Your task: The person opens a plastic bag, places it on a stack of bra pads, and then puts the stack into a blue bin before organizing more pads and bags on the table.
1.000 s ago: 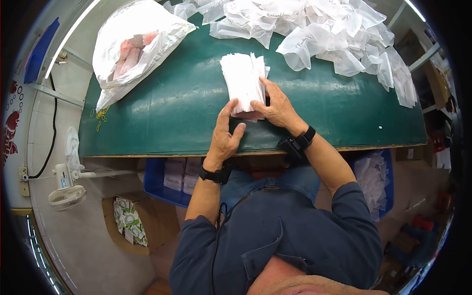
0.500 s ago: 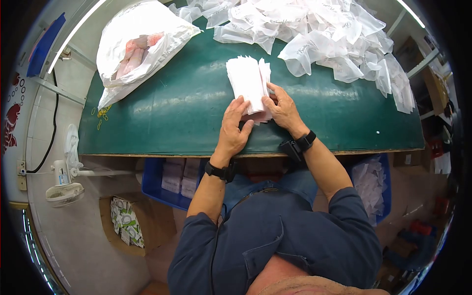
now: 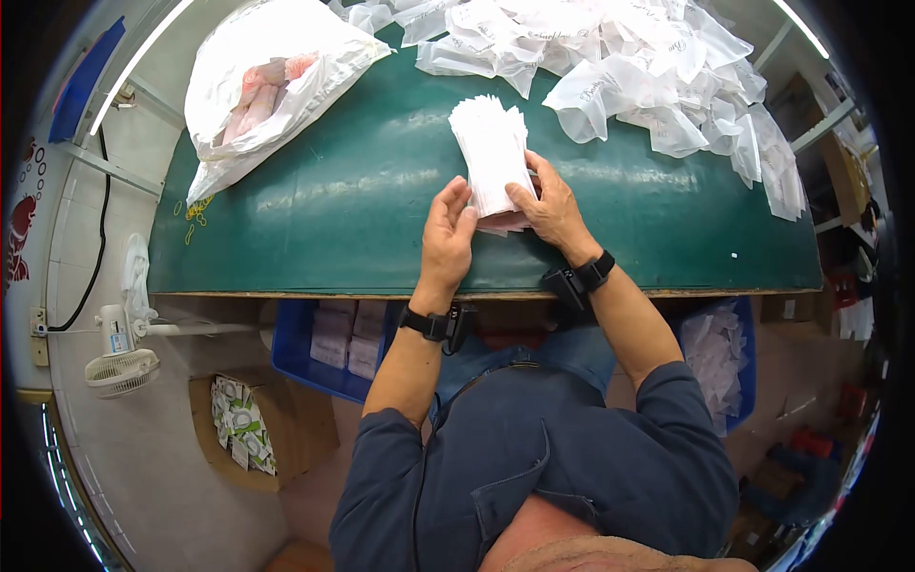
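Note:
A thick stack of thin white translucent bags (image 3: 494, 153) lies over the green tabletop, its far end slightly fanned and pinkish layers showing at the near end. My right hand (image 3: 555, 210) grips its right edge, thumb on top and fingers along the side. At the left edge is my left hand (image 3: 446, 234), fingers extended upward and apart from the thumb; whether it touches the stack is hard to tell. Each wrist wears a black strap with a small device.
A large heap of printed translucent bags (image 3: 658, 81) covers the back right of the green table (image 3: 324, 229). An open white sack (image 3: 315, 105) with pinkish rolls stands back left, near yellow rubber bands (image 3: 195, 214). Blue bins (image 3: 286, 353) sit below the table edge.
The stack has become evened into one bundle and its far end has shifted slightly right and away. My left hand has loosened from its near left corner; my right hand keeps its grip.

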{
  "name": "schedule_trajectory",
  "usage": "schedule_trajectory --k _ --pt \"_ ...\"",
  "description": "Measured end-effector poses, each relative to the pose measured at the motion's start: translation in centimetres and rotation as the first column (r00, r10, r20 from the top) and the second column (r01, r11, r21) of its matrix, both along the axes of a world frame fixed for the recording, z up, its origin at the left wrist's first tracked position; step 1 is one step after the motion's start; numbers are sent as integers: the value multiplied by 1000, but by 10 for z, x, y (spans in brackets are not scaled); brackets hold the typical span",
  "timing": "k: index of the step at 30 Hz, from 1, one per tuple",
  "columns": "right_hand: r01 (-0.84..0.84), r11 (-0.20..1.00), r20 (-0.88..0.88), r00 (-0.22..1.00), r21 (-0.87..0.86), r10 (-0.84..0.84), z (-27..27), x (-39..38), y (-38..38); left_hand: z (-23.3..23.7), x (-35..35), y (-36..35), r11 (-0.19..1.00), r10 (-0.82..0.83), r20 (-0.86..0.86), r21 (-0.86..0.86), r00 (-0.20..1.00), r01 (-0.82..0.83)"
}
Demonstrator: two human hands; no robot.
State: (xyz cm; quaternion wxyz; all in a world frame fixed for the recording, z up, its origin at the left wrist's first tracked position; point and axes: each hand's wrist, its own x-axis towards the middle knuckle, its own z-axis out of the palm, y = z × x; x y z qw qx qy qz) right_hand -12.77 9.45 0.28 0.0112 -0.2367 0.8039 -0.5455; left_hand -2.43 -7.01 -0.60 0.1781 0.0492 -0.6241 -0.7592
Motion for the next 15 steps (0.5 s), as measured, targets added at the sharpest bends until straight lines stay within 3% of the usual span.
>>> schedule_trajectory --k 1,2,3,5,6,9,10,12,13,15 --pt "-3 999 15 1000 -38 3 -2 -1 -1 0 -4 0 983 47 63 176 997 -58" --pt "-4 997 29 1000 -76 6 -3 -1 -1 1 -7 -2 982 47 63 177 997 -58" --pt "-5 994 43 999 -113 10 -4 -1 -1 3 -11 -4 999 36 37 -31 999 -35" --pt "-15 988 81 996 -154 27 -5 -2 0 7 -17 -8 899 -1 -9 -438 1000 -3" --pt "-23 981 121 992 -194 47 -5 -1 0 8 -18 -7 899 -2 -10 -438 1000 -2" --pt "-51 979 165 983 -199 85 6 -1 3 27 -20 4 514 -177 -159 -856 971 -46" --pt "-76 984 176 979 -161 105 13 1 5 29 -19 7 515 -178 -158 -856 971 -45" --pt "-101 987 187 975 -123 123 22 1 6 31 -17 12 756 -186 -100 -649 977 78" --pt "-105 994 103 989 -34 108 26 1 6 31 -17 14 845 -199 -71 -517 977 135" --pt "-89 985 -66 993 145 99 28 3 5 26 -20 14 857 -223 -73 -490 972 160"
